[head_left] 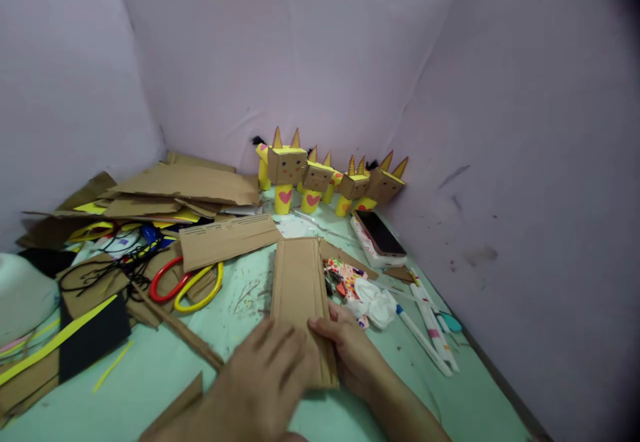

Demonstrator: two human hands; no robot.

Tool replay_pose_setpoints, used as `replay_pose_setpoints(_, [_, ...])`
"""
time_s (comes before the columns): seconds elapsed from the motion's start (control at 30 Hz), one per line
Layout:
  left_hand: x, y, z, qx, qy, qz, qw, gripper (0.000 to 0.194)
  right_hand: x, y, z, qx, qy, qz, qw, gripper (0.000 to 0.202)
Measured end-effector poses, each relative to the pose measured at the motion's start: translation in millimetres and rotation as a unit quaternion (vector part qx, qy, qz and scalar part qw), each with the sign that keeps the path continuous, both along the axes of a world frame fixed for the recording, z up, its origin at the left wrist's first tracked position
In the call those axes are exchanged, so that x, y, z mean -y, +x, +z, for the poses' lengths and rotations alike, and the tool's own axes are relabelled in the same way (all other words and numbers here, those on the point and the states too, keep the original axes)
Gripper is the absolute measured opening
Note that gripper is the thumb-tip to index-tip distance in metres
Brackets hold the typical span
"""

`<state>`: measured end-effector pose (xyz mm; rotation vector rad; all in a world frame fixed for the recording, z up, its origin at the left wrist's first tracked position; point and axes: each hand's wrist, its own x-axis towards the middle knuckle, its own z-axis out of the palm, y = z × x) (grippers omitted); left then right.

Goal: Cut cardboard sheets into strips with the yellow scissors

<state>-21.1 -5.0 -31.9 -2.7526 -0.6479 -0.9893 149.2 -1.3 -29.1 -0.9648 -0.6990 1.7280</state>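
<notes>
Holding a narrow folded cardboard panel over the green table cover, lower middle of view, its long side running away from the person. Right hand: clamped on the panel's right edge, thumb on top. Left hand: laid over the panel's near end, fingers slightly apart, blurred; cannot tell whether it grips or only rests.

Surroundings, right: crumpled white tissue and a floral-patterned item crowd in just beside the right hand. Beyond the tissue, white markers lie near the wall. Farther back, a dark phone on a white box.

Left: scissors, one red loop and one yellow, partly beneath a flat cardboard piece bearing printed lines. A narrow cardboard strip slants towards the left hand. Tangled black cord among scraps; stacked cardboard sheets behind. Black sheet nearer the left edge.

Back: a row of horned cardboard figures on yellow legs, well apart from both hands.
</notes>
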Motion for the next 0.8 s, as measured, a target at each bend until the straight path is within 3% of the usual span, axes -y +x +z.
replay_pose_setpoints(0.03, [4.2, 4.6, -10.6, -0.06, 0.042, 0.03, 0.997, 0.033, -0.9, -1.7, -0.6, -0.007, 0.004, 0.009, 1.0, 0.036])
replay_pose_setpoints(0.1, [3.3, 7.1, -24.2, -0.054, 0.125, 0.08, 0.987, 0.024, -2.9, -3.6, -0.9, -0.01, 0.008, 0.027, 1.0, 0.036])
replay_pose_setpoints(0.2, [-5.1, 0.2, -22.5, -0.096, 0.146, 0.075, 0.982, 0.033, -1.7, 3.0, -0.9, 0.077, 0.033, 0.049, 0.995, 0.04])
replay_pose_setpoints(0.27, [-5.5, -4.1, -15.8, -0.14, 0.118, 0.067, 0.981, 0.036, 5.3, 14.5, -3.3, 0.239, 0.066, 0.022, 0.969, 0.049])
replay_pose_setpoints(0.33, [-0.8, -4.5, -12.7, -0.16, 0.08, 0.076, 0.981, 0.038, 16.3, 27.6, -8.9, 0.434, 0.109, -0.036, 0.894, 0.057])
replay_pose_setpoints(0.37, [2.5, -3.4, -12.7, -0.163, 0.06, 0.082, 0.981, 0.039, 21.7, 32.9, -12.2, 0.513, 0.181, -0.05, 0.838, 0.058])
replay_pose_setpoints(0.43, [8.8, 0.5, -12.6, -0.142, 0.029, 0.087, 0.986, 0.038, 29.4, 38.2, -17.0, 0.569, 0.379, 0.029, 0.729, 0.062])
replay_pose_setpoints(0.47, [10.4, 2.4, -10.8, -0.125, 0.017, 0.08, 0.989, 0.038, 30.7, 38.2, -17.5, 0.584, 0.432, 0.064, 0.684, 0.069])
replay_pose_setpoints(0.53, [8.3, 4.6, -0.6, -0.096, -0.008, 0.043, 0.994, 0.038, 28.0, 35.5, -13.3, 0.604, 0.485, 0.109, 0.623, 0.079])
replay_pose_setpoints(0.57, [3.9, 4.1, 8.3, -0.089, -0.036, 0.031, 0.995, 0.039, 24.5, 34.3, -8.7, 0.608, 0.496, 0.116, 0.609, 0.082])
replay_pose_setpoints(0.7, [-28.6, -11.4, 60.7, -0.113, -0.177, -0.053, 0.976, 0.043, 9.1, 42.1, 18.6, 0.578, 0.539, 0.064, 0.609, 0.083])
replay_pose_setpoints(0.77, [-41.7, -24.5, 83.9, -0.054, -0.221, -0.016, 0.974, 0.039, 7.1, 52.2, 29.6, 0.576, 0.5, 0.029, 0.646, 0.076])
replay_pose_setpoints(0.8, [-44.8, -30.5, 91.1, -0.009, -0.229, 0.025, 0.973, 0.037, 8.1, 57.2, 32.4, 0.571, 0.457, -0.003, 0.683, 0.071])
